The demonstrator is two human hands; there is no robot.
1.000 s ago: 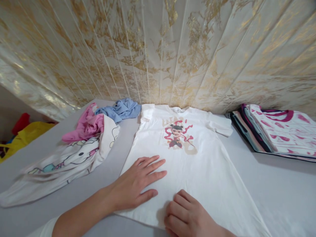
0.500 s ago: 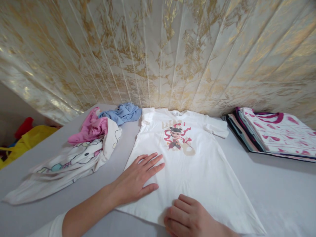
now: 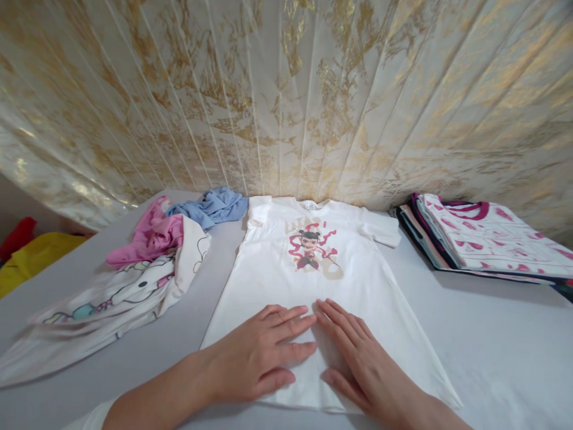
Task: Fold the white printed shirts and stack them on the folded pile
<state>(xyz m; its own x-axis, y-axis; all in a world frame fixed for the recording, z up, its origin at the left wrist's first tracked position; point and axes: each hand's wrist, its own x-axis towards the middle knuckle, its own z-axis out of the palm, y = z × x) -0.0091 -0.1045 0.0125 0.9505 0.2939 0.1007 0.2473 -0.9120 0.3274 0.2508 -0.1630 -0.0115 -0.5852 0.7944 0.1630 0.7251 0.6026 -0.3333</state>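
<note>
A white T-shirt [image 3: 358, 286] with a printed cartoon figure lies spread out, its neckline toward the curtain. My left hand [image 3: 271, 352] rests on the lower left part of the shirt, fingers stretched and slightly apart. Beside it, my right hand [image 3: 358, 358] lies flat on the lower middle of the shirt, its fingers extended close together. The fingertips of both hands nearly meet below the print. Neither hand grips any cloth.
At left lie a crumpled white cartoon-print garment [image 3: 147, 292], a pink garment [image 3: 154, 230] and a blue garment [image 3: 215, 206]. A stack of folded clothes [image 3: 483, 239] sits at right. Behind hangs a gold-patterned curtain [image 3: 286, 107]. Yellow cloth [image 3: 38, 257] shows beyond the left edge.
My right hand has gone from curled at the shirt's lower part to flat and extended, farther up the cloth. My left hand has moved down slightly. The view has shifted slightly right.
</note>
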